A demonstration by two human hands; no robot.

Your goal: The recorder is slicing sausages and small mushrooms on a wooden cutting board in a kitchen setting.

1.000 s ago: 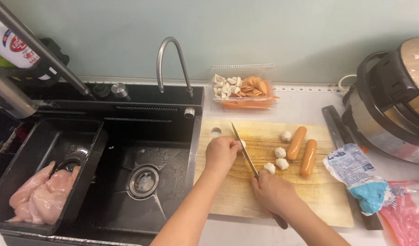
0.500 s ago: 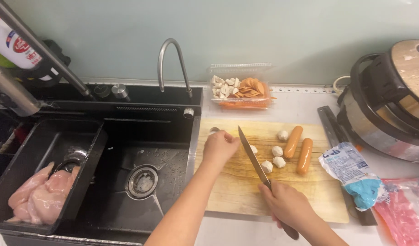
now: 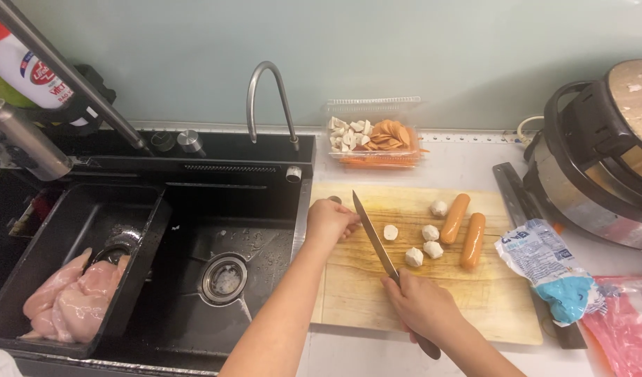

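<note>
Right hand [image 3: 422, 304] grips the knife [image 3: 377, 241]; left hand [image 3: 329, 220], curled, rests on the board [image 3: 495, 300]. Tuck fingertips clear before slicing the balls [image 3: 422, 244] mid-board.

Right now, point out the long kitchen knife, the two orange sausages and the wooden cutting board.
long kitchen knife [image 3: 372, 235], head view, middle of the blade.
two orange sausages [image 3: 454, 218], head view, middle of the left sausage.
wooden cutting board [image 3: 489, 300], head view, bare right part.
</note>
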